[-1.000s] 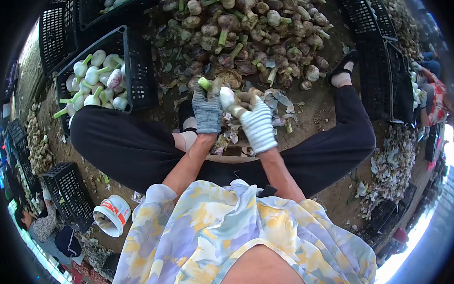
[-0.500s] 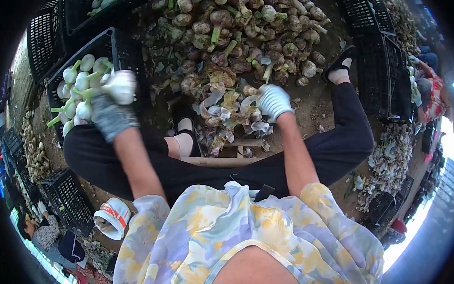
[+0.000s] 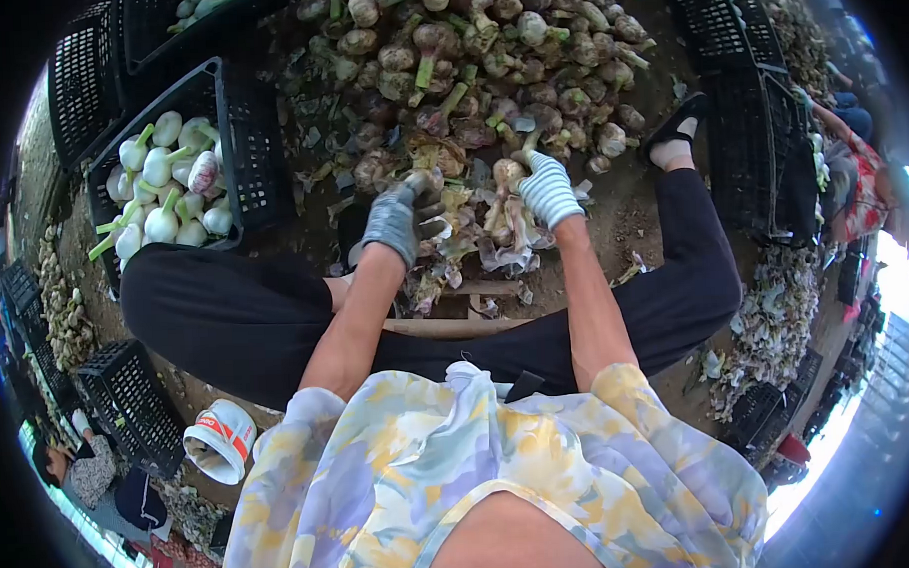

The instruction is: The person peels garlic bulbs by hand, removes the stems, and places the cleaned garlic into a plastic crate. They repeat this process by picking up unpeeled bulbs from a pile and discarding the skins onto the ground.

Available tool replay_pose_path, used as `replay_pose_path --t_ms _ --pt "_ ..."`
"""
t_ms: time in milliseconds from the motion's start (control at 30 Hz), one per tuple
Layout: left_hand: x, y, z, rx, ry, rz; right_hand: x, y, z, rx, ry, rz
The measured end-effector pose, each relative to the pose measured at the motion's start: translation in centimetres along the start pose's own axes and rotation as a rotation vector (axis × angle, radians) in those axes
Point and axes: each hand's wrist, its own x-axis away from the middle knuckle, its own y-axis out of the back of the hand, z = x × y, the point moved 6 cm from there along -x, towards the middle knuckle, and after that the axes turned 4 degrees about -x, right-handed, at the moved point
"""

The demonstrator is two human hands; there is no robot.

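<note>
Both hands wear striped knit gloves. At the near edge of a heap of unpeeled garlic [image 3: 467, 63], my left hand [image 3: 397, 218] has its fingers bent near a brownish bulb; whether it grips that bulb is unclear. My right hand [image 3: 549, 189] is closed on a garlic bulb [image 3: 509, 174] with its stem, just right of the middle. Loose papery skins [image 3: 508, 244] lie between and below the hands. A black crate [image 3: 227, 157] at the left holds clean white garlic [image 3: 160, 169] with green stems; one bulb on top has purple streaks.
A wooden bar [image 3: 456, 327] lies between my legs. At the lower left are a white bucket [image 3: 220, 440] and a black crate [image 3: 130, 405]. Stacked black crates [image 3: 760, 143] stand on the right. Other people [image 3: 857, 185] sit at the far right and lower left.
My left hand has moved from the left crate to the heap's near edge. The white bulb it carried is out of it, and a purple-streaked bulb now shows in the crate. My right hand shifted slightly.
</note>
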Motion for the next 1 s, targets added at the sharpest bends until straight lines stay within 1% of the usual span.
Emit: replay_pose_path --t_ms 33,67,100,133,167,200,233,267,300,367,400,433,467,500,567,600,633,667,700,767,800,833,900,933,967,1000 --pt "0.2 -1.7 -0.1 -0.039 -0.016 -0.010 0.8 0.8 1.3 -0.211 0.055 0.026" --pt "0.3 -2.8 -0.4 -0.079 -0.035 -0.025 2.4 1.6 3.9 -0.491 0.024 0.130" --pt "-1.2 -3.6 0.8 -0.022 0.019 0.121 4.4 2.1 6.9 -0.774 -0.004 0.240" --pt "-0.3 -5.6 0.7 0.243 0.091 0.366 5.6 2.1 8.5 -0.885 0.034 0.290" --pt "1.0 -7.4 0.5 0.505 0.170 0.614 6.4 0.6 7.9 -1.145 -0.163 0.342" --pt "2.8 -7.8 -0.8 0.472 0.070 0.668 6.7 0.7 7.7 -1.031 -0.106 0.199" --pt "2.5 -7.9 -0.5 0.456 0.064 0.678 6.8 0.9 7.3 -0.914 -0.051 0.058" --pt "1.2 -6.6 0.7 0.496 0.113 0.466 6.3 0.7 4.4 -0.577 0.086 -0.243" --pt "0.5 -5.3 1.6 0.534 0.158 0.250 8.5 2.1 6.9 -0.553 0.008 -0.276" --pt "2.5 -5.8 1.5 0.531 0.168 0.242 10.5 1.1 7.7 -0.603 0.202 -0.275" --pt "2.9 -6.5 1.7 0.574 0.163 0.318 11.0 -0.1 7.1 -0.667 0.075 -0.219" --pt "3.3 -7.3 1.8 0.616 0.160 0.397 10.8 -0.5 6.9 -0.798 0.008 -0.219" --pt "3.8 -7.6 1.8 0.466 0.060 0.447 10.8 -0.4 5.9 -1.002 -0.138 -0.169" --pt "4.1 -8.1 2.2 0.393 -0.019 0.534 10.9 0.0 5.8 -1.204 -0.282 -0.111" --pt "7.2 -8.8 0.4 -0.030 -0.275 0.336 10.6 0.8 5.7 -1.197 -0.307 -0.156" --pt "7.0 -8.7 0.5 -0.042 -0.278 0.341 10.6 0.8 5.6 -1.265 -0.363 -0.134" --pt "7.2 -8.6 -0.5 -0.229 -0.514 0.355 10.6 0.7 5.7 -1.332 -0.418 -0.109" --pt "7.7 -8.9 -1.3 -0.414 -0.752 0.365 10.5 0.6 6.3 -1.421 -0.423 -0.090" --pt "8.0 -9.1 -1.4 -0.418 -0.758 0.369 10.1 0.3 5.9 -1.426 -0.416 -0.092" --pt "8.9 -8.4 -1.5 -0.448 -0.764 0.290 8.8 -0.7 5.4 -1.301 -0.226 -0.084" --pt "9.2 -8.1 -1.6 -0.434 -0.814 0.286 9.1 -0.8 5.4 -1.272 -0.244 -0.128" --pt "9.0 -7.7 -1.4 -0.441 -0.813 0.282 9.3 -1.1 5.4 -1.279 -0.245 -0.124" --pt "7.5 -6.9 0.3 -0.139 -0.507 0.366 9.6 -1.2 5.0 -1.310 -0.228 -0.141" --pt "7.1 -6.9 0.8 -0.044 -0.439 0.388 9.7 -0.9 4.9 -1.314 -0.206 -0.158" --pt "6.9 -6.8 1.1 -0.045 -0.438 0.389 9.9 -0.7 4.7 -1.315 -0.207 -0.160" --pt "7.2 -7.3 1.2 0.063 -0.370 0.465 10.2 -0.1 5.0 -1.275 -0.183 -0.161"
